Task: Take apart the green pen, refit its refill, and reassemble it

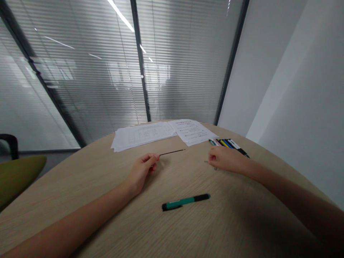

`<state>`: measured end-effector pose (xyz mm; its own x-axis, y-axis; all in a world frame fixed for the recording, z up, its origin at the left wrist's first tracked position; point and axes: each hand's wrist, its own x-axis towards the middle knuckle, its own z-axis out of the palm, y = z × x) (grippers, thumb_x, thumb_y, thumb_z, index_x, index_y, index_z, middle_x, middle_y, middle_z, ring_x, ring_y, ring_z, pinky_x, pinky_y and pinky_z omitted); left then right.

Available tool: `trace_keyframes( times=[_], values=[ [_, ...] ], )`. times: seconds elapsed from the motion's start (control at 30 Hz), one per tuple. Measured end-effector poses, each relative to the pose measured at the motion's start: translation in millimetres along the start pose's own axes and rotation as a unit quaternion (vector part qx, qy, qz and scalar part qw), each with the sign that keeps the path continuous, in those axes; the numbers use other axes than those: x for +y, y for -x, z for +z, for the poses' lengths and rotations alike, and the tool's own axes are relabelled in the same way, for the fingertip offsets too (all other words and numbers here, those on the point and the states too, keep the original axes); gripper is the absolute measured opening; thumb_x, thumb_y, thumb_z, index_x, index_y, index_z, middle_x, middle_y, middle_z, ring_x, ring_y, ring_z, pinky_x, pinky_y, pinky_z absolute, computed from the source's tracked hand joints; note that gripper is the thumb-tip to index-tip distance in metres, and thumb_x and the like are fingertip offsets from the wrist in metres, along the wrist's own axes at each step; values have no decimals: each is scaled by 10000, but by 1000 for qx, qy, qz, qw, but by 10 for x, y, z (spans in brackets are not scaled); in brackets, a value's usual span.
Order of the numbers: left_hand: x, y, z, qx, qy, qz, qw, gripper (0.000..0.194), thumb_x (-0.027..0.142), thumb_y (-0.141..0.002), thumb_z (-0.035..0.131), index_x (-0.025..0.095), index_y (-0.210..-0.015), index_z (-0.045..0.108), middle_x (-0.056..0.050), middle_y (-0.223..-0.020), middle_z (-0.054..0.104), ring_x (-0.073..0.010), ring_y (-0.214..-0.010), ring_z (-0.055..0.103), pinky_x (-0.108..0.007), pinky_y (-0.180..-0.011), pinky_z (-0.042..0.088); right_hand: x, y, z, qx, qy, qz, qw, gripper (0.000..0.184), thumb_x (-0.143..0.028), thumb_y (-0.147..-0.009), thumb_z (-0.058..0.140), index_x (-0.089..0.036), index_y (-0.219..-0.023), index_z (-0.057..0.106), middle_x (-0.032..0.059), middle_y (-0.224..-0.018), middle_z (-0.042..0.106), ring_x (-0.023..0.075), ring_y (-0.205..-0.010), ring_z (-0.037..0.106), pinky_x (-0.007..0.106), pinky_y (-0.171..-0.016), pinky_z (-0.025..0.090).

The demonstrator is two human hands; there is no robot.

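Observation:
My left hand point(142, 171) rests on the round light-wood table point(113, 215), its fingers pinching the end of a thin black rod point(172, 152) that points right, just above the tabletop. My right hand point(225, 159) lies curled on the table, facing the rod's far tip. A small thin grey item point(207, 162) pokes out from under its fingers, mostly hidden, so its kind cannot be told. Nearer me, a green-and-black marker point(185, 201) lies flat between my forearms, touching neither hand.
Printed paper sheets point(145, 135) lie at the table's far edge. A row of several coloured markers point(228, 144) sits just beyond my right hand. An olive chair seat point(18, 177) stands at the left, with glass partitions holding blinds point(94, 71) behind the table and a wall at the right.

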<state>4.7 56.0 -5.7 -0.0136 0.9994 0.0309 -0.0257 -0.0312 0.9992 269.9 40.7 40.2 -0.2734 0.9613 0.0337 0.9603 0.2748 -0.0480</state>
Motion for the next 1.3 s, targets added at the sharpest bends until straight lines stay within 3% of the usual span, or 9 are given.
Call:
trace_keyframes(
  times=[0.27, 0.47, 0.77, 0.93, 1.07, 1.17, 1.3],
  values=[
    [30, 36, 23, -5, -8, 1, 1000, 204, 322, -583, 630, 137, -627, 555, 68, -429, 424, -55, -387, 360, -175, -375, 241, -143, 103, 47, -42, 113, 30, 992, 214, -195, -744, 431, -122, -792, 626, 112, -855, 645, 221, -762, 607, 236, -492, 361],
    [18, 18, 23, -12, -17, 2, 1000, 220, 341, -575, 625, 137, -629, 562, 69, -423, 426, -57, -388, 350, -180, -383, 244, -129, 92, 135, -49, 120, 14, 991, 218, -202, -740, 432, -116, -776, 630, 123, -852, 648, 230, -749, 616, 245, -499, 371],
    [44, 60, 50, -28, -37, 8, 999, 208, 341, -580, 614, 142, -620, 567, 68, -412, 423, -62, -385, 335, -192, -397, 230, -117, 92, 103, -69, 106, 15, 992, 208, -190, -724, 435, -132, -749, 634, 108, -823, 653, 206, -723, 613, 235, -490, 350],
    [62, 97, 66, -47, -73, 12, 996, 223, 366, -582, 622, 154, -600, 554, 72, -415, 412, -67, -391, 334, -194, -407, 235, -96, 68, 6, -4, 64, 16, 998, 185, -225, -749, 448, -182, -766, 627, 64, -878, 630, 196, -792, 579, 238, -533, 362],
    [78, 130, 75, -83, -121, 24, 989, 222, 381, -597, 602, 166, -598, 547, 74, -415, 382, -73, -392, 308, -202, -408, 208, -176, 63, -22, 76, -17, -45, 996, 201, -225, -795, 422, -179, -790, 618, 42, -868, 599, 153, -774, 554, 241, -626, 379],
    [78, 139, 77, -108, -128, 36, 985, 215, 378, -598, 604, 172, -578, 547, 67, -437, 382, -78, -409, 311, -204, -416, 207, -274, 99, -3, 73, -74, -125, 987, 174, -235, -801, 455, -176, -796, 618, 26, -839, 576, 123, -726, 541, 230, -647, 376],
    [87, 155, 83, -122, -121, 42, 984, 191, 361, -597, 610, 181, -553, 562, 59, -445, 397, -84, -417, 321, -202, -416, 205, -376, 156, 38, 45, -64, -164, 983, 142, -187, -791, 474, -166, -779, 614, 26, -836, 563, 127, -737, 537, 232, -639, 366]
  ],
)
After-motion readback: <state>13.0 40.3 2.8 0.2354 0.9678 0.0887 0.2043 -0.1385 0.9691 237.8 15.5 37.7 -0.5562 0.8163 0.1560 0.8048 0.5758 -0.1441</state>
